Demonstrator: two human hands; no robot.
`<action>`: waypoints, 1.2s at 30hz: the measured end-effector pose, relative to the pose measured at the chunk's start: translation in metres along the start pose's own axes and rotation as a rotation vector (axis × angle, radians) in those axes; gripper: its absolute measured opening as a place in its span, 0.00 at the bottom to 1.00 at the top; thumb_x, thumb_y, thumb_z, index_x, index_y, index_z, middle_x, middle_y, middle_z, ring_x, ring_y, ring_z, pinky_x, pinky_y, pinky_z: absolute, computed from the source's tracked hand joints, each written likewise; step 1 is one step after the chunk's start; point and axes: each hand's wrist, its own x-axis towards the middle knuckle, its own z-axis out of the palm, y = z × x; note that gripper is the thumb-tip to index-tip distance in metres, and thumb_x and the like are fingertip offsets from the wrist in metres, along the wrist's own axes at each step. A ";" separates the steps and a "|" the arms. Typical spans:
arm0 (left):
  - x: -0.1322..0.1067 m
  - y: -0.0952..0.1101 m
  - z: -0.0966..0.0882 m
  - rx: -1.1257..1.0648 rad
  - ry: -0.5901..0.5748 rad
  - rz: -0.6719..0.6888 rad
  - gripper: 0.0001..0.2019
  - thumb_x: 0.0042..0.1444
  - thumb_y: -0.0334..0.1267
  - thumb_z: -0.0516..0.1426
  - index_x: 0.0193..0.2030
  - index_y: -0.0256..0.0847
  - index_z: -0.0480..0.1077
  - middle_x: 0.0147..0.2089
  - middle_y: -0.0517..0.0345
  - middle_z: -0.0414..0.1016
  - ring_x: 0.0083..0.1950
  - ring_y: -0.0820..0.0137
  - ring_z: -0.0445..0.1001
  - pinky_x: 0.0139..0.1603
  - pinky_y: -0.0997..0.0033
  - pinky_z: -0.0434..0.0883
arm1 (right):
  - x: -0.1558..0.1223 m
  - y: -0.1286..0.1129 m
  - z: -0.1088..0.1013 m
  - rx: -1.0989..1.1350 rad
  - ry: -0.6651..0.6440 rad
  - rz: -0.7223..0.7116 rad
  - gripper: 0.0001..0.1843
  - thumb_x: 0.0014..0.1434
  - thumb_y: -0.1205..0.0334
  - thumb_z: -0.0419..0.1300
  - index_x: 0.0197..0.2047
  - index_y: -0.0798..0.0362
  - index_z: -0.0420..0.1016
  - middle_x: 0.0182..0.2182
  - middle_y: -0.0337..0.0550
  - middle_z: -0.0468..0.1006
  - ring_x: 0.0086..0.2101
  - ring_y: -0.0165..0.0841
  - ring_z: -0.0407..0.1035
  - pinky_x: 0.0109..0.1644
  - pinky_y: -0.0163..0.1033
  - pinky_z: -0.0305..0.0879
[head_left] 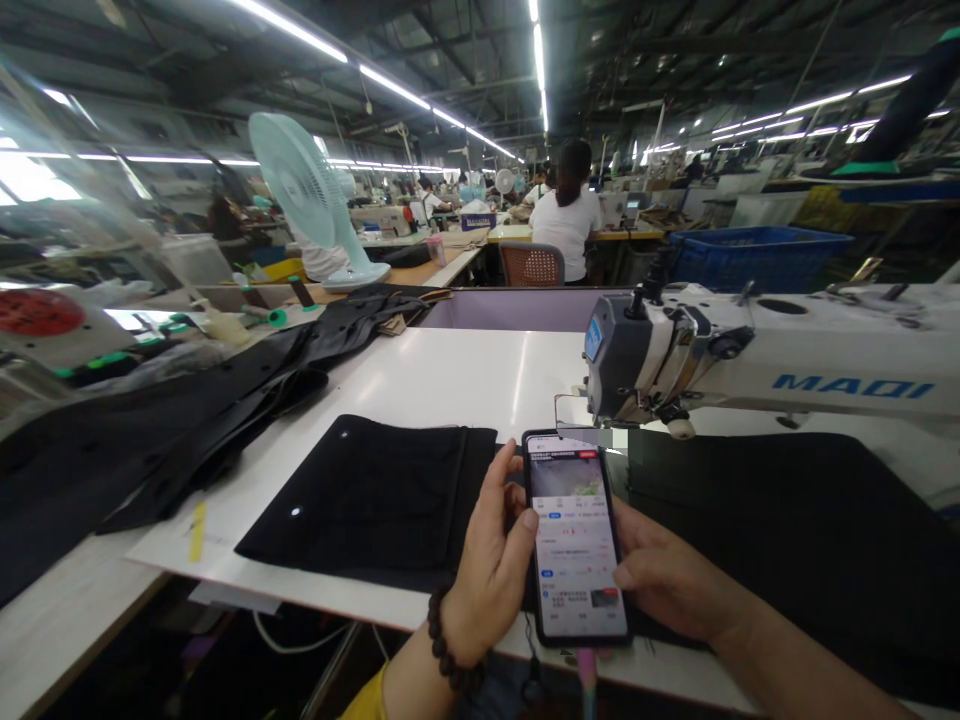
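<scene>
A black smartphone (574,535) with a lit screen is held upright over the table's front edge. My left hand (491,565), a bead bracelet on its wrist, grips the phone's left side with the thumb resting on the screen. My right hand (667,580) wraps the phone's right side, thumb at the edge. A pink cable hangs from the phone's bottom. Under the phone lies black fabric (382,495) with small white dots, spread flat on the white table (450,375).
A white sewing machine (750,365) stands at the right, its head just behind the phone. Dark garments (165,420) are piled at the left. A pale green fan (315,200) stands behind them. A person in white (566,215) sits ahead; a blue crate (750,255) is beyond.
</scene>
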 end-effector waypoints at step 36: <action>0.003 0.000 0.000 -0.026 -0.018 -0.003 0.23 0.62 0.41 0.47 0.64 0.48 0.48 0.59 0.52 0.57 0.49 0.65 0.66 0.50 0.65 0.65 | -0.001 -0.001 0.000 0.004 0.018 0.008 0.36 0.40 0.73 0.60 0.55 0.49 0.63 0.51 0.46 0.72 0.49 0.42 0.66 0.53 0.49 0.58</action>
